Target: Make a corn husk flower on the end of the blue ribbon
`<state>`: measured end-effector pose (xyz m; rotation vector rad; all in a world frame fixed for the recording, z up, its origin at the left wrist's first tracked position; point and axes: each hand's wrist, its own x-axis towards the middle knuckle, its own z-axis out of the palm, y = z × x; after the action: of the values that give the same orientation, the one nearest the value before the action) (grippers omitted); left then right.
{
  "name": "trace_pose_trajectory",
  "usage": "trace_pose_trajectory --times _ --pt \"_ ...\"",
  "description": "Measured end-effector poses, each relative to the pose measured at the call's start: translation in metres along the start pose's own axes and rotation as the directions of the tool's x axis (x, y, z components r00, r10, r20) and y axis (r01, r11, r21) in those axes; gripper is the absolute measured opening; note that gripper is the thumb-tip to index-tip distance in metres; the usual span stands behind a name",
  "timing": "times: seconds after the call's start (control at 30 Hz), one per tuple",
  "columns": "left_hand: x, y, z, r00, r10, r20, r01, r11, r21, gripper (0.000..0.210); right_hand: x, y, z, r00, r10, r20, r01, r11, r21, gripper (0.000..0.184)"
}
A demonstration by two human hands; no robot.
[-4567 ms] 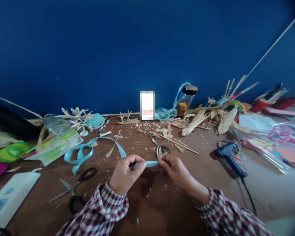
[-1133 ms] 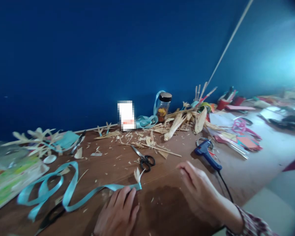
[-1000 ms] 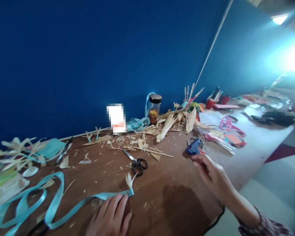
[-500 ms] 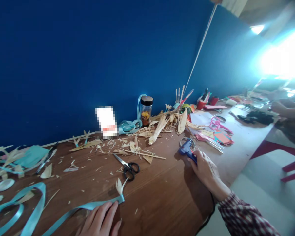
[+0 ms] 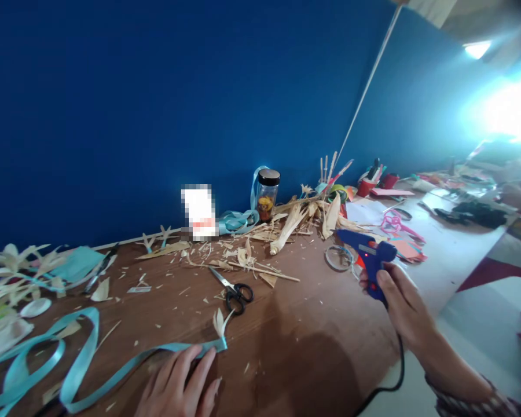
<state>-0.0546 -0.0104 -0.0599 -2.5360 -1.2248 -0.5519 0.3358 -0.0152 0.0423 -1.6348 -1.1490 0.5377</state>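
Note:
My right hand (image 5: 397, 295) grips a blue glue gun (image 5: 369, 255) by its handle, raised above the table, nozzle pointing left. Its small red light is lit and a black cord hangs down from it. My left hand (image 5: 180, 382) lies with fingers spread on the table, fingertips touching a light blue ribbon (image 5: 130, 368). At the ribbon's end stands a small pale husk flower (image 5: 219, 323). Black-handled scissors (image 5: 232, 291) lie just beyond, blades partly apart. A clear ring-shaped item, perhaps a tape roll (image 5: 338, 258), sits left of the glue gun.
Corn husks (image 5: 289, 226) and scraps are strewn along the wall. A black-lidded jar (image 5: 268, 196) stands among them beside coiled ribbon (image 5: 238, 221). To the right are coloured papers (image 5: 410, 249) and a red pen cup (image 5: 366, 186). Another person's arm (image 5: 518, 197) shows at the far right.
My right hand has lifted the glue gun off the table, now held upright by its handle. My left hand stays on the ribbon. The view has shifted slightly.

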Motion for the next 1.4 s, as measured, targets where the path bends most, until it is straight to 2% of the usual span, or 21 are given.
trace_pose_trajectory --times 0.07,0.13,0.23,0.3,0.33,0.5,0.67,0.73,0.83,0.93,1.07,1.13,1.23,1.4 --pt "0.002 0.005 -0.006 0.999 -0.018 0.036 0.019 1.000 -0.017 0.033 -0.014 -0.014 0.015 0.985 0.092 0.149 -0.123 0.970 0.211 0.022" --pt "0.005 0.012 -0.012 0.993 -0.086 0.086 0.090 0.995 -0.042 0.033 -0.029 -0.023 0.031 0.945 0.172 0.277 -0.257 0.917 0.305 0.026" --pt "0.007 0.020 -0.018 0.963 -0.211 0.168 0.231 0.967 -0.108 0.032 -0.050 -0.026 0.054 0.827 0.299 0.476 -0.466 0.839 0.283 0.030" --pt "0.009 0.022 -0.020 0.943 -0.255 0.215 0.290 0.945 -0.150 0.032 -0.062 -0.025 0.068 0.773 0.309 0.554 -0.512 0.820 0.257 0.031" --pt "0.009 0.023 -0.021 0.938 -0.253 0.237 0.297 0.939 -0.172 0.033 -0.066 -0.024 0.074 0.762 0.296 0.577 -0.508 0.825 0.247 0.031" --pt "0.011 0.022 -0.025 0.922 -0.274 0.272 0.337 0.915 -0.221 0.032 -0.081 -0.028 0.100 0.745 0.234 0.624 -0.405 0.903 0.145 0.037" --pt "0.012 0.021 -0.026 0.922 -0.274 0.274 0.341 0.910 -0.236 0.027 -0.089 -0.029 0.111 0.733 0.231 0.640 -0.311 0.950 0.013 0.046" --pt "0.011 0.022 -0.025 0.925 -0.277 0.262 0.339 0.911 -0.235 0.028 -0.091 -0.026 0.113 0.744 0.234 0.626 -0.251 0.966 -0.062 0.046" --pt "0.010 0.022 -0.023 0.926 -0.279 0.256 0.337 0.915 -0.222 0.029 -0.093 -0.016 0.112 0.794 0.226 0.564 -0.161 0.973 -0.164 0.050" --pt "0.010 0.021 -0.024 0.925 -0.279 0.258 0.336 0.917 -0.215 0.030 -0.089 -0.005 0.110 0.821 0.170 0.544 -0.043 0.970 -0.238 0.052" --pt "0.013 0.021 -0.027 0.919 -0.268 0.288 0.335 0.917 -0.216 0.029 -0.079 0.002 0.108 0.794 0.043 0.606 0.181 0.935 -0.303 0.048" --pt "0.013 0.021 -0.028 0.913 -0.270 0.305 0.344 0.913 -0.220 0.029 -0.076 0.000 0.109 0.764 -0.008 0.645 0.256 0.922 -0.292 0.044" --pt "0.014 0.021 -0.028 0.906 -0.282 0.315 0.358 0.908 -0.219 0.029 -0.075 -0.006 0.110 0.736 -0.038 0.676 0.293 0.918 -0.267 0.038" --pt "0.013 0.021 -0.028 0.908 -0.275 0.315 0.351 0.911 -0.218 0.029 -0.078 -0.018 0.106 0.807 -0.009 0.591 0.188 0.952 -0.243 0.034"
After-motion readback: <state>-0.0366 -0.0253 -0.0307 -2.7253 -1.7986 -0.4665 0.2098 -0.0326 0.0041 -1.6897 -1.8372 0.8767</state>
